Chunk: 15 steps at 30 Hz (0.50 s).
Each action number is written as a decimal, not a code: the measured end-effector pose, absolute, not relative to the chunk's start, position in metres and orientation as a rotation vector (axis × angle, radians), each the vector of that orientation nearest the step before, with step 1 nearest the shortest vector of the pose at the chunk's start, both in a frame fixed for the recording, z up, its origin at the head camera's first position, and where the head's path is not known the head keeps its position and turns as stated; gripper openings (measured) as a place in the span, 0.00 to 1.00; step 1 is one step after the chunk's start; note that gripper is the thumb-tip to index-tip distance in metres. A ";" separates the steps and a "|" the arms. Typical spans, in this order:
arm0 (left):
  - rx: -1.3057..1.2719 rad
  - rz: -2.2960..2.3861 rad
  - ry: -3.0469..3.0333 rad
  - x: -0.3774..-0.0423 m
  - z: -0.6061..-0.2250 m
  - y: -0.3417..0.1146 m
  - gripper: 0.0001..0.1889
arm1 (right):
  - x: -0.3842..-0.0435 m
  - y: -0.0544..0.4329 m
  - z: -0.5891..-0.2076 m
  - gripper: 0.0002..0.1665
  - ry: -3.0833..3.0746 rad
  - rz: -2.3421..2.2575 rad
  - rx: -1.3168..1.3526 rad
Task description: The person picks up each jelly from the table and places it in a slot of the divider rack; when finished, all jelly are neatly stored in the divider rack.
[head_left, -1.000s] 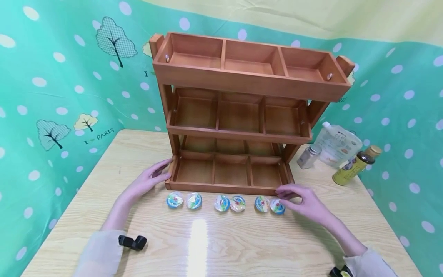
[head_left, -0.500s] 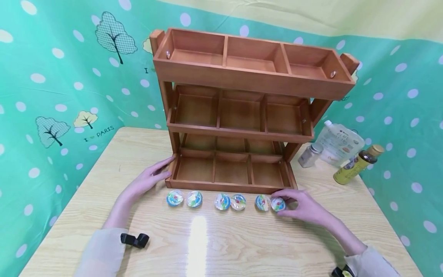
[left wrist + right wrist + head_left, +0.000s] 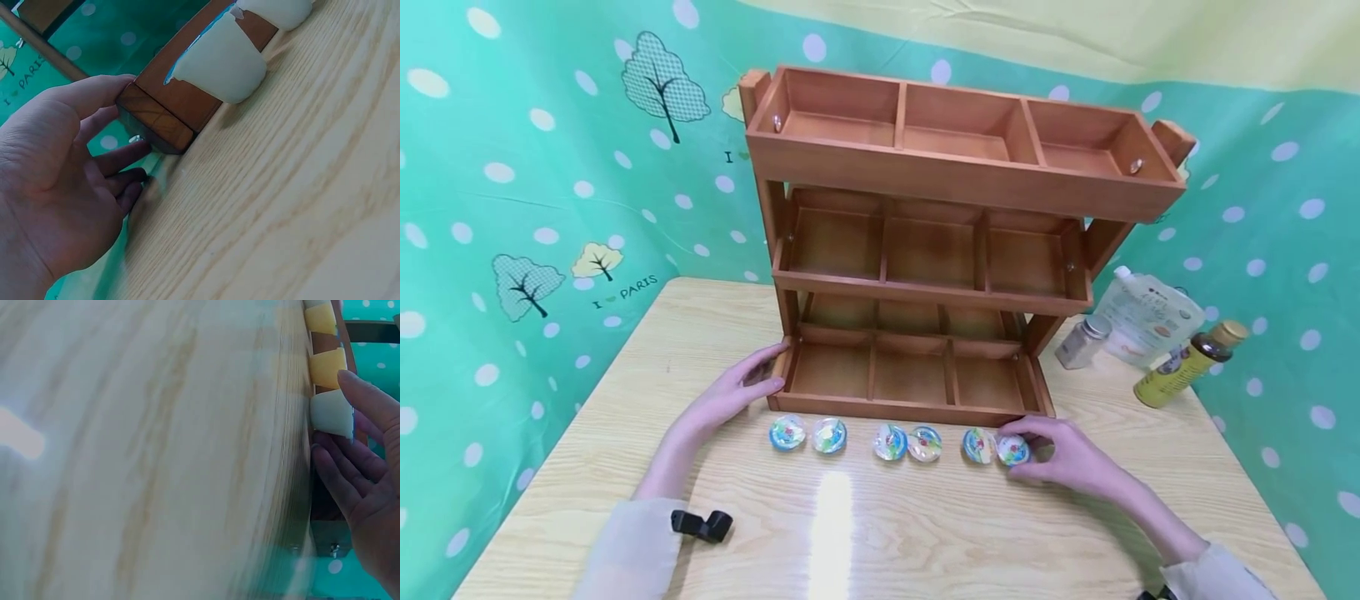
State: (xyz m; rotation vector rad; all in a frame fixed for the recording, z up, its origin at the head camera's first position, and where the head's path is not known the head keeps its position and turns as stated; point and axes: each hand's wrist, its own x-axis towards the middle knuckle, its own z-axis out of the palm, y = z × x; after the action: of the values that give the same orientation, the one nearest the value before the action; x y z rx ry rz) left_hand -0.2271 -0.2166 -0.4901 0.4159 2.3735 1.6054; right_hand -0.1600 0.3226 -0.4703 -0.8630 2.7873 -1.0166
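Note:
Several small jelly cups with clear, blue-printed lids stand in pairs along the front of a brown wooden tiered shelf (image 3: 966,187). My right hand (image 3: 1071,454) is at the rightmost jelly cup (image 3: 1013,450), thumb on its near side and fingers on its far side. The right wrist view shows this white cup (image 3: 332,414) between the thumb and the fingers. My left hand (image 3: 737,396) rests against the left end of the bottom tier. In the left wrist view its thumb touches the shelf's front corner (image 3: 156,122), with the fingers along the side.
At the right stand a glass shaker with a metal cap (image 3: 1082,342), a white spouted pouch (image 3: 1150,318) and a yellow bottle (image 3: 1187,367). A green dotted cloth (image 3: 572,192) hangs behind and beside the light wood table (image 3: 925,533).
My right hand has moved from the shelf's front edge to around the rightmost jelly cup. My left hand stays at the shelf's left end. The head view has shifted slightly.

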 end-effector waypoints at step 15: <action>0.396 1.649 2.366 -0.227 -0.495 -0.217 0.34 | -0.159 0.332 -0.446 0.30 2.824 -0.964 -0.836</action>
State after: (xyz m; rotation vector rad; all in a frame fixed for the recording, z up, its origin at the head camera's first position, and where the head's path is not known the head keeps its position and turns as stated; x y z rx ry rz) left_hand -0.2271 -0.2165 -0.4951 0.3965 2.3665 1.6492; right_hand -0.1594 0.3318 -0.4456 -0.8363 2.8238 -0.9641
